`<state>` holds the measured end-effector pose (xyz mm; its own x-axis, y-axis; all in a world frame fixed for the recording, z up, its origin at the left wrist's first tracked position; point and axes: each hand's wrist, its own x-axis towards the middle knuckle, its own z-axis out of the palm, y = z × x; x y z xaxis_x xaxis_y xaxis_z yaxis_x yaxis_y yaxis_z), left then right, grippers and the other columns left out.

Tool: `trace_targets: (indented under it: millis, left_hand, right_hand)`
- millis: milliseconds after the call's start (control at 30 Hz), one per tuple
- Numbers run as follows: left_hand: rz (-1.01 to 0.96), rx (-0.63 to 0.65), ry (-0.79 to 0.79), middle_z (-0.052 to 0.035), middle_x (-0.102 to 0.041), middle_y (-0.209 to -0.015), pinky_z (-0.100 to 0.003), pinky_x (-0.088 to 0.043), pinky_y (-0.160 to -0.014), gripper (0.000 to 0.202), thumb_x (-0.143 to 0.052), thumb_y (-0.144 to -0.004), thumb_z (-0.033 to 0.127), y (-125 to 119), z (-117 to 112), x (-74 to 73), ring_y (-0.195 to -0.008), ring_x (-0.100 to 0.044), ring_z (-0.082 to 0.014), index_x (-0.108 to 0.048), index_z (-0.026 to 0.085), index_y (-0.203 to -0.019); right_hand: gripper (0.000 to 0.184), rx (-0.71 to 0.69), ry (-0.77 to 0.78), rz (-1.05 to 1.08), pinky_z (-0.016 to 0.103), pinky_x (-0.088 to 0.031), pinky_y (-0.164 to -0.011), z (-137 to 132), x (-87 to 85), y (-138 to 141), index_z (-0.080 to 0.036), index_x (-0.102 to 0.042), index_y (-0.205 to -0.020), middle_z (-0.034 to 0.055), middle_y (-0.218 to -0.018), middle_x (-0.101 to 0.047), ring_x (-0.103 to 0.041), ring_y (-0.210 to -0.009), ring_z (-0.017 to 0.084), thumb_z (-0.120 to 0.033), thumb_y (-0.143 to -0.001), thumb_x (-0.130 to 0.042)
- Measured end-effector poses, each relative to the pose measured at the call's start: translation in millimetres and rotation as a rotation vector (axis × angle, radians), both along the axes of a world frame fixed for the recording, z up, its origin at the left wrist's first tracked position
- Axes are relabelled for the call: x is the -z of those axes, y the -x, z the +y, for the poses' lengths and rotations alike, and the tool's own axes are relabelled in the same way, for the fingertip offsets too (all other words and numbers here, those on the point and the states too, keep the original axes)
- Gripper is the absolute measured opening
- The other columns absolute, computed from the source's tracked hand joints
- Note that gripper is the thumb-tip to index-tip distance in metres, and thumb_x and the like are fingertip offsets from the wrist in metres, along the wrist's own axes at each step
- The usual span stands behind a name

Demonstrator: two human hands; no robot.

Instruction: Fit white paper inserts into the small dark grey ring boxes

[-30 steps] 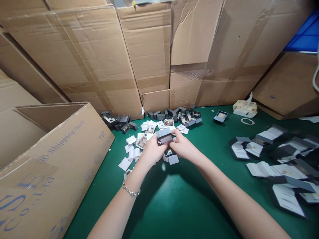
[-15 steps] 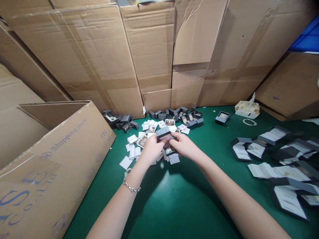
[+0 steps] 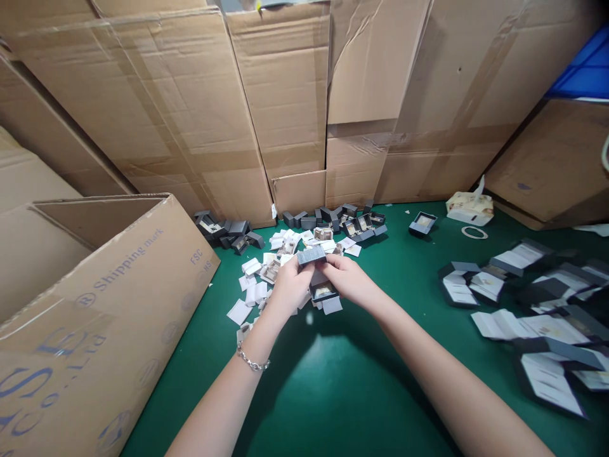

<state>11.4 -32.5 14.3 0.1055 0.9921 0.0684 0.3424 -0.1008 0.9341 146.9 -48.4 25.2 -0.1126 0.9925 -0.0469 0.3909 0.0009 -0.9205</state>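
Note:
Both hands grip one small dark grey jewellery box (image 3: 311, 256) with its lid raised, held over a heap of paper pieces. My left hand (image 3: 295, 279) is closed on its left side, thumb near the middle. From the right, my right hand (image 3: 345, 277) closes on the same box, its thumb beside the other one. A pale insert shows in the box's lower half, and the fingertips are partly hidden. Beneath and around the hands lie white folded papers (image 3: 257, 292) and beige inserts (image 3: 270, 271).
Several dark boxes (image 3: 309, 222) line the back by a cardboard wall (image 3: 280, 114). A large carton (image 3: 143, 298) stands at left. Several open boxes with white linings (image 3: 459, 285) lie at right. Behind them are a tissue pack (image 3: 470, 208), a tape ring (image 3: 474, 233) and a single open box (image 3: 422, 223).
The raised lid of the held box has tilted, showing more of its outer face and less of its inside. Both hands keep their hold in nearly the same place.

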Motion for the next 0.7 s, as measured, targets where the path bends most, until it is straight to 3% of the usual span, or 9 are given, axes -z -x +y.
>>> trace_targets:
  millis: [200,333,533,700]
  left_hand:
    - [-0.183,0.009,0.057,-0.0055,-0.068,-0.096,-0.033,-0.047,-0.081,0.025,-0.050,-0.076,0.026,-6.6,-1.8,5.1,-0.089,-0.061,-0.0214,-0.065,0.015,-0.093]
    - [-0.318,-0.005,0.069,-0.0045,-0.067,-0.093,-0.030,-0.048,-0.079,0.021,-0.051,-0.074,0.025,-9.7,-2.4,6.0,-0.087,-0.060,-0.0191,-0.064,0.014,-0.087]
    - [-0.316,0.025,0.063,-0.0010,-0.064,-0.080,-0.029,-0.048,-0.074,0.015,-0.051,-0.072,0.022,-5.9,-2.9,4.0,-0.078,-0.059,-0.0160,-0.062,0.016,-0.080]
    - [-0.185,0.015,-0.028,-0.0021,-0.065,-0.086,-0.030,-0.046,-0.078,0.017,-0.050,-0.074,0.021,-3.1,-2.0,2.8,-0.083,-0.058,-0.0172,-0.062,0.017,-0.086]
  right_hand:
    - [0.023,0.043,-0.008,0.002,0.026,-0.045,-0.064,1.0,3.4,1.2,-0.018,-0.063,-0.084,0.0027,-0.083,-0.066,-0.059,-0.076,0.017,-0.031,-0.079,-0.044]
    - [0.019,0.091,-0.046,-0.018,0.025,-0.045,-0.061,-1.0,6.0,4.5,-0.019,-0.060,-0.079,0.0015,-0.078,-0.064,-0.057,-0.071,0.016,-0.030,-0.078,-0.043]
    - [0.018,0.113,-0.091,-0.070,0.023,-0.042,-0.056,-2.9,5.1,5.6,-0.019,-0.057,-0.069,-0.0003,-0.067,-0.060,-0.054,-0.064,0.015,-0.027,-0.076,-0.042]
    - [0.022,0.086,-0.075,-0.038,0.025,-0.043,-0.063,-1.5,3.1,5.8,-0.019,-0.062,-0.079,0.0003,-0.077,-0.063,-0.056,-0.071,0.015,-0.028,-0.078,-0.042]
